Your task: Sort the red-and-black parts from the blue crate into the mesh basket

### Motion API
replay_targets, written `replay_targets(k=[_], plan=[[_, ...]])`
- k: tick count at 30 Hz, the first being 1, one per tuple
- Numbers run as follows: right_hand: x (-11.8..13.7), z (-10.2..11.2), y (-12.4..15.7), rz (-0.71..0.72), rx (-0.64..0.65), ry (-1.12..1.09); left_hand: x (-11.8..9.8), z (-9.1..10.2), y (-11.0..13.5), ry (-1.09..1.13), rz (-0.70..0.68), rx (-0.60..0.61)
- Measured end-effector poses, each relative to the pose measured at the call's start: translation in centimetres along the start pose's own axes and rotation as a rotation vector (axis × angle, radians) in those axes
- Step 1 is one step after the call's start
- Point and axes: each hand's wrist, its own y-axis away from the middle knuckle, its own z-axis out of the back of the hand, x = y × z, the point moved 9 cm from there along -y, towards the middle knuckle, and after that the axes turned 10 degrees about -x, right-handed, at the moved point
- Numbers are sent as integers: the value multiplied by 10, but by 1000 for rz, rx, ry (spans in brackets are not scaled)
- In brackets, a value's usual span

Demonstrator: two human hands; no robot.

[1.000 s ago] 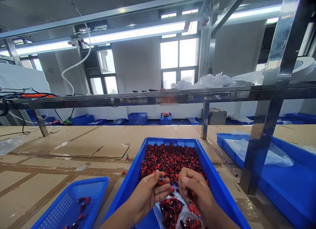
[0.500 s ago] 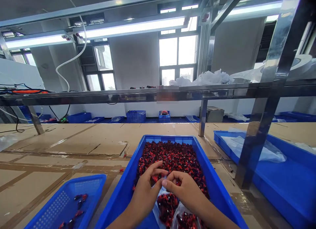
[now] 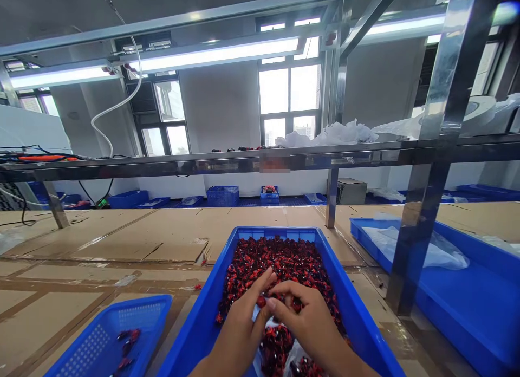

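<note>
Over the deep blue bin, both hands meet at the fingertips. Between the thumb and index finger of my left hand shows a small dark red, shiny part. My right hand has its thumb and index finger curled in a pinch against the same spot; its fingers cover much of the part. Many small red and black parts fill the far half of the bin. Beneath my hands lies a clear plastic bag with more of them.
At the lower left stands a shallow perforated blue basket with several red and black parts. A larger blue tray with plastic bags is on the right, behind a metal post. Taped cardboard covers the table below a metal shelf rail.
The fingers have shifted slightly, and a dark red part now shows between the left fingertips. The view has moved a little; bins and basket stay put.
</note>
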Motion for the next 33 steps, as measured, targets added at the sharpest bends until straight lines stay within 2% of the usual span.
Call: replay_targets(k=[4, 6, 9, 11, 13, 17, 22, 25, 29, 33], plan=[[23, 13, 5, 233, -84, 92, 12, 2, -2, -56, 71, 29], [29, 18, 8, 309, -103, 101, 18, 4, -4, -42, 100, 8], [34, 19, 11, 363, -98, 119, 25, 10, -7, 76, 166, -70], [36, 20, 11, 375, -104, 136, 29, 8, -7, 187, 245, -47], [37, 22, 10, 378, -116, 148, 26, 5, -8, 247, 262, -5], [39, 25, 10, 396, -125, 136, 14, 5, -10, 278, 167, 15], [40, 28, 9, 428, -131, 83, 14, 4, -8, 357, 155, -8], [39, 28, 8, 412, -123, 63, 11, 6, -9, 323, 92, -35], [32, 24, 5, 367, -86, 64, 3, 16, -11, 190, -69, -111], [25, 20, 2, 316, -57, 100, -4, 18, -9, 171, -141, -91]])
